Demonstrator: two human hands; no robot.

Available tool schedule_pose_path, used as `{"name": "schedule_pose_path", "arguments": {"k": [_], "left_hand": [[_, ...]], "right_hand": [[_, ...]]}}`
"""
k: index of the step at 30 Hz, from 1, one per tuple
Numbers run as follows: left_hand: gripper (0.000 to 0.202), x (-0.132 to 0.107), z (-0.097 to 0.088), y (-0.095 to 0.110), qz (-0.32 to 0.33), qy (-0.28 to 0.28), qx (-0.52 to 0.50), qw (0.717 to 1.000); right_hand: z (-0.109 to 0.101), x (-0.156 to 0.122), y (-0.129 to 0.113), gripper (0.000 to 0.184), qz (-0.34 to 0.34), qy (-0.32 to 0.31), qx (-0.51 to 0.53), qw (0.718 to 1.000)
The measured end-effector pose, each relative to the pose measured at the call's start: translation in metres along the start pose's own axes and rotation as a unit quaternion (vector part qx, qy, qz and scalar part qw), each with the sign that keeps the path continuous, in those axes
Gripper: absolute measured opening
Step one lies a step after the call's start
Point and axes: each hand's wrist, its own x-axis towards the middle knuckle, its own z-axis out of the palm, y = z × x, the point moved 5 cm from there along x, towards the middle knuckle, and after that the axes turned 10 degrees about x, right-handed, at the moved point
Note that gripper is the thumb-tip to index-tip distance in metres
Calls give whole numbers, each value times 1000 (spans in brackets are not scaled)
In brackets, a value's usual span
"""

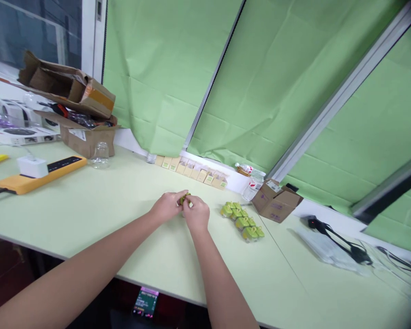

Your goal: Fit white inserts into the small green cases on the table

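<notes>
My left hand (167, 205) and my right hand (196, 212) meet over the middle of the table, fingers closed around one small green-lidded container (184, 198). Most of it is hidden by my fingers. To the right of my hands stand several like it, small clear containers (242, 221) with yellow-green lids and little loops on top, grouped in a slanting block. Behind my hands, a row of small tan cardboard boxes (192, 171) lines the back of the table.
An orange power strip (68, 165) with a white plug (32, 166) lies left, near a clear plastic cup (101, 155) and stacked cardboard boxes (89, 140). Right are plastic bottles (252, 188), a cardboard box (276, 204) and black cables (339, 242). A lit phone (145, 302) is below the table edge.
</notes>
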Motion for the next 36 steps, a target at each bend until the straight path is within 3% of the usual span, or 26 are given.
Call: {"name": "schedule_pose_path", "arguments": {"k": [9,17,23,29,36], "left_hand": [[43,-2,3,2,17,-19,59,998],[48,0,2,5,25,-8,90,996],[43,-1,8,-2,56,-8,101,993],[41,-1,8,-3,62,0,89,994],[39,1,-1,-7,33,6,69,997]], "right_hand": [[5,0,3,19,13,-61,-13,998],[4,-3,5,23,32,-17,12,999],[7,1,5,20,18,-92,47,994],[5,2,2,20,10,-95,30,995],[6,3,3,31,2,-150,117,982]]}}
